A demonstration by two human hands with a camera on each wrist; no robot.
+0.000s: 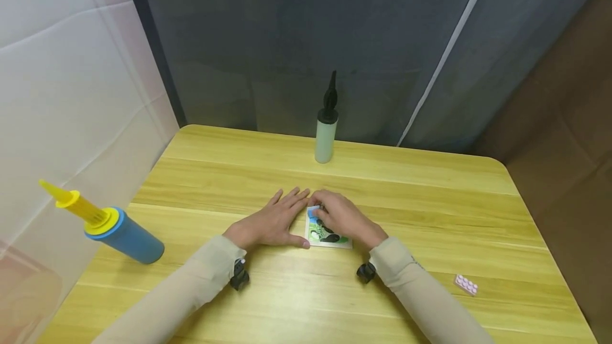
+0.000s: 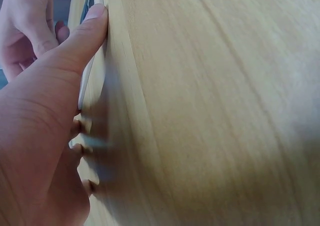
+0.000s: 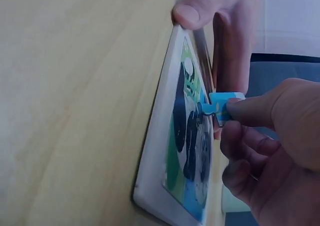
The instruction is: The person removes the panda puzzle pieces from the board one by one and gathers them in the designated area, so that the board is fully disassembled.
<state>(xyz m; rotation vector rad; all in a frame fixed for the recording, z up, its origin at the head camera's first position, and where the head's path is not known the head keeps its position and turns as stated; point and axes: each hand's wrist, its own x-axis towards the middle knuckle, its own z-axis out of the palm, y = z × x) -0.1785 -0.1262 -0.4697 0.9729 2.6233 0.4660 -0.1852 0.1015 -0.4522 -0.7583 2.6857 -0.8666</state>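
Observation:
A small jigsaw puzzle point(image 1: 330, 244) with a white border and a black, white and green picture lies on the table between the hands. My right hand point(image 1: 345, 219) pinches a blue jigsaw piece point(image 3: 220, 104) between thumb and forefinger. In the right wrist view the piece is tilted up from the picture at the puzzle's far part. My left hand point(image 1: 273, 223) rests to the left of the puzzle with its fingers spread. Its thumb point(image 2: 92, 23) touches the puzzle's near left corner. The right hand covers part of the picture in the head view.
A blue hand pump point(image 1: 136, 239) with a yellow top stands at the left. Toward the back edge stands a pale green pump point(image 1: 325, 141) with a black top. A pink toy brick point(image 1: 466, 284) lies on the wooden table point(image 1: 507, 216) at the right.

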